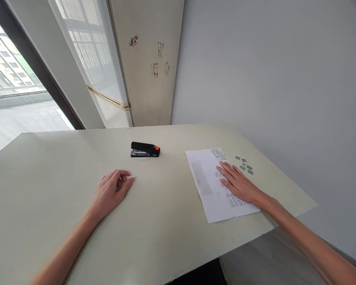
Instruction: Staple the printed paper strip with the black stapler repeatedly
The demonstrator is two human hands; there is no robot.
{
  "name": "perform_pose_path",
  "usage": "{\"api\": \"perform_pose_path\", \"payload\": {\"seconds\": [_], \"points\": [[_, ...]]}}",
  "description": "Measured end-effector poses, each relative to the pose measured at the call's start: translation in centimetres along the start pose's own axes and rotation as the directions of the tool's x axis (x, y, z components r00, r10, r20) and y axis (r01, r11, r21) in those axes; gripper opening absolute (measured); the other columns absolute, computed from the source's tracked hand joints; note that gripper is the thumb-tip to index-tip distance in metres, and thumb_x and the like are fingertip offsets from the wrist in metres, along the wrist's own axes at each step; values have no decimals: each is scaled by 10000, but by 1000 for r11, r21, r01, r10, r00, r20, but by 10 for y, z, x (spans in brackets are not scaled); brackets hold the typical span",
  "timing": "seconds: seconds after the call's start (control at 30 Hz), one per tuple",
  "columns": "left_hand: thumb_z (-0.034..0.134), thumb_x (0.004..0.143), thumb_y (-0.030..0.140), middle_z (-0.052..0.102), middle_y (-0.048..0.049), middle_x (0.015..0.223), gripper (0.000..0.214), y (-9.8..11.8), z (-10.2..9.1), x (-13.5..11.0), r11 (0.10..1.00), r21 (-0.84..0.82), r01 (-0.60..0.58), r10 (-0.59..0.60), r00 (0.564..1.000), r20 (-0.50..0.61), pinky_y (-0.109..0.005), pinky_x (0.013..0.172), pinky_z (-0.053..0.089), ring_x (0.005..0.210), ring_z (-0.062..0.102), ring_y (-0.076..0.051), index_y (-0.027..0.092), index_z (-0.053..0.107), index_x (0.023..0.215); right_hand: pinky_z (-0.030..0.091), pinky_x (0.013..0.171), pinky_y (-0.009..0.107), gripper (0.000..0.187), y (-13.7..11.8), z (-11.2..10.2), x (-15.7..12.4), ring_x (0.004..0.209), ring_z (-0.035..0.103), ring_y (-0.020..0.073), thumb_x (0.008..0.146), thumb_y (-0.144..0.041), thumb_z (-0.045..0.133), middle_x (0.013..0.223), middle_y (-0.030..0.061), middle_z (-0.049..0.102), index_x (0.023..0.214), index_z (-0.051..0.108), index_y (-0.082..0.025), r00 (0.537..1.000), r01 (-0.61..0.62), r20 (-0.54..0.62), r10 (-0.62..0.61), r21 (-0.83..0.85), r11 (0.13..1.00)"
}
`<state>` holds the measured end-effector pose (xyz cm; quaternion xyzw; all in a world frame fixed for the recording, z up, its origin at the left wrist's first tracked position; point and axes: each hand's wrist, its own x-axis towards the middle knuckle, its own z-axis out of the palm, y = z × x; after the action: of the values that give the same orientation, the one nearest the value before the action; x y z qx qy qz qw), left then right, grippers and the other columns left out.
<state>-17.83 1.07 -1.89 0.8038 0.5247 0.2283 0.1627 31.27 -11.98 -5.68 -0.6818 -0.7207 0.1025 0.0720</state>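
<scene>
My left hand (111, 190) rests on the pale table (47, 178) with its fingers loosely curled and nothing in them. A black stapler (144, 150) with an orange tip lies a short way beyond it, untouched. My right hand (239, 183) lies flat, fingers stretched out, on a printed white sheet of paper (210, 186) at the right side of the table. Several small grey strips of staples (245, 164) lie just past the paper, near my right fingertips but apart from them.
The table's right edge (299, 190) runs close by a grey wall (269, 79). Behind the table stand a stained cream panel (148, 59) and a window with a sheer curtain (89, 55) at the left.
</scene>
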Motion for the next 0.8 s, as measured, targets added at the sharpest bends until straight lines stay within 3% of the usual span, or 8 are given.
{"api": "perform_pose_path", "payload": {"seconds": [0.4, 0.67, 0.8], "points": [[474, 991, 611, 658, -18, 905, 399, 1, -1, -1, 1000, 0, 7, -7, 1000, -1, -369, 893, 464, 838, 607, -215, 250, 636, 1046, 168, 1338, 538, 626, -30, -6, -16, 1636, 106, 246, 1088, -588, 285, 1759, -56, 184, 1672, 283, -362, 994, 4, -113, 8, 103, 995], [462, 996, 599, 659, -18, 899, 396, 0, -1, -1, 1000, 23, -7, 7, 1000, 4, -374, 886, 469, 815, 602, -209, 250, 642, 1047, 198, 1334, 541, 659, -21, 17, -30, 1626, 160, 255, 1079, -604, 265, 1753, -35, 191, 1685, 245, -347, 988, -82, -125, 92, 88, 993], [467, 990, 610, 672, -22, 909, 408, 1, -2, -1, 1000, 17, 5, -5, 1000, 0, -364, 847, 491, 801, 616, -208, 250, 651, 1047, 210, 1322, 574, 680, -42, 25, -34, 1621, 184, 280, 1070, -616, 323, 1752, -9, 199, 1688, 226, -351, 983, -62, -167, 73, 68, 996]]}}
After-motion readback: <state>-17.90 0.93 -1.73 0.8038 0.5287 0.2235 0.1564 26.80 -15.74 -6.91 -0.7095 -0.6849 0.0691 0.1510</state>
